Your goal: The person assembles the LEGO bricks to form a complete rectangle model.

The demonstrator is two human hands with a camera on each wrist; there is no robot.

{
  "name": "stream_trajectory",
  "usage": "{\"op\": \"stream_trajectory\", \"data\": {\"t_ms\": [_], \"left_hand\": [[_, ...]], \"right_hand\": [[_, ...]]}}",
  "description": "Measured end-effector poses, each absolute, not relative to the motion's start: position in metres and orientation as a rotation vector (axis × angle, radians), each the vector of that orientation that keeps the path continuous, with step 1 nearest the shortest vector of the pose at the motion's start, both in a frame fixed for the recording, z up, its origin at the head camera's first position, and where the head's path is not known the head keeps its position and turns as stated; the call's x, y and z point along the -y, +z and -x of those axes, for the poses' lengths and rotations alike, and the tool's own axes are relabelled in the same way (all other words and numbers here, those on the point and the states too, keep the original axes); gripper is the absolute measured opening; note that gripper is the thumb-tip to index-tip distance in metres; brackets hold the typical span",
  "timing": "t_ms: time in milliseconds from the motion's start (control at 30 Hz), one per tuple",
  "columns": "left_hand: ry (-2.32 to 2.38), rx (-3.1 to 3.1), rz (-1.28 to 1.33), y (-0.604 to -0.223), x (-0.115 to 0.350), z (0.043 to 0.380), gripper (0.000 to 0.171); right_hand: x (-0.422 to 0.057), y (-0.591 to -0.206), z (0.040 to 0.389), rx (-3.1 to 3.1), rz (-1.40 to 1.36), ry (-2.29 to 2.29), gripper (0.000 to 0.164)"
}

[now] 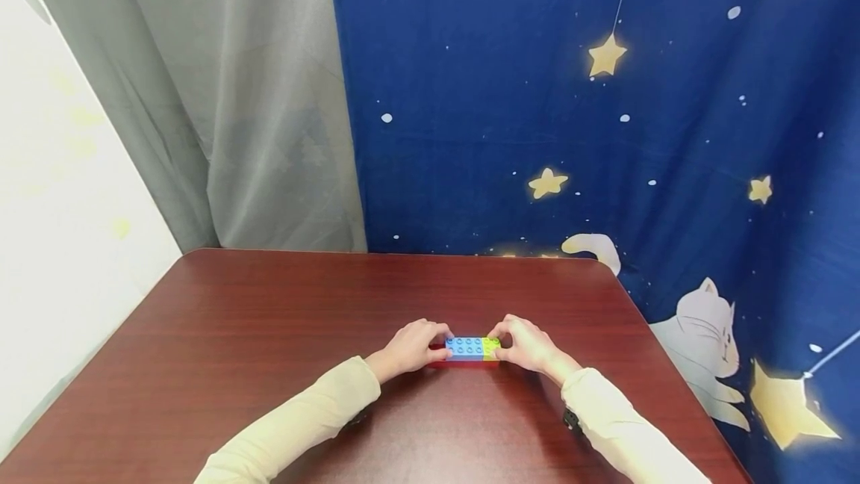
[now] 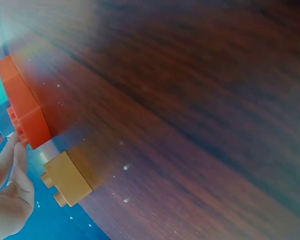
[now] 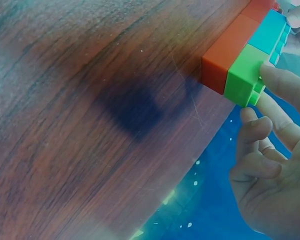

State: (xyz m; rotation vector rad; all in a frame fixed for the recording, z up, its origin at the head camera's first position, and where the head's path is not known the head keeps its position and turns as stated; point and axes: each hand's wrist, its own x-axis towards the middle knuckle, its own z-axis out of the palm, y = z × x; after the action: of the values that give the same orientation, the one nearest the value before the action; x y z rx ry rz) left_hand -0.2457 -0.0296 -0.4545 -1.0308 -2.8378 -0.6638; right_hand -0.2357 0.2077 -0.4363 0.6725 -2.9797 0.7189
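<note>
A blue brick (image 1: 464, 348) and a lime-green brick (image 1: 491, 347) lie end to end on top of a red row of bricks (image 1: 463, 364). A seam shows in the red row in the right wrist view. My left hand (image 1: 408, 347) pinches the left end of the blue brick between thumb and finger. At the other end, my right hand (image 1: 530, 344) holds the green brick (image 3: 245, 75), thumb on the near side and index finger on the far side. A yellow-orange brick (image 2: 68, 179) stands on the table by my left hand; the head view hides it.
The dark red-brown wooden table (image 1: 282, 312) carries the bricks near its middle. Behind it hang a grey curtain (image 1: 282, 95) and a blue curtain (image 1: 484, 95) with stars and a cat.
</note>
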Motion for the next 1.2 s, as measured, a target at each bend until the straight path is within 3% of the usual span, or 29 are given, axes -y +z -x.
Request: {"op": "stream_trajectory", "data": {"t_ms": [533,1200], "left_hand": [[-0.670,2.870,1.002,-0.455,0.028,0.248,0.026],[-0.652,2.859,1.018,-0.456,0.029,0.246,0.025]], "right_hand": [[-0.228,-0.453,0.240,2.750,-0.909,0.957,0.028],[-0.231,-0.463,0.237,2.792,-0.827,1.154,0.029]]}}
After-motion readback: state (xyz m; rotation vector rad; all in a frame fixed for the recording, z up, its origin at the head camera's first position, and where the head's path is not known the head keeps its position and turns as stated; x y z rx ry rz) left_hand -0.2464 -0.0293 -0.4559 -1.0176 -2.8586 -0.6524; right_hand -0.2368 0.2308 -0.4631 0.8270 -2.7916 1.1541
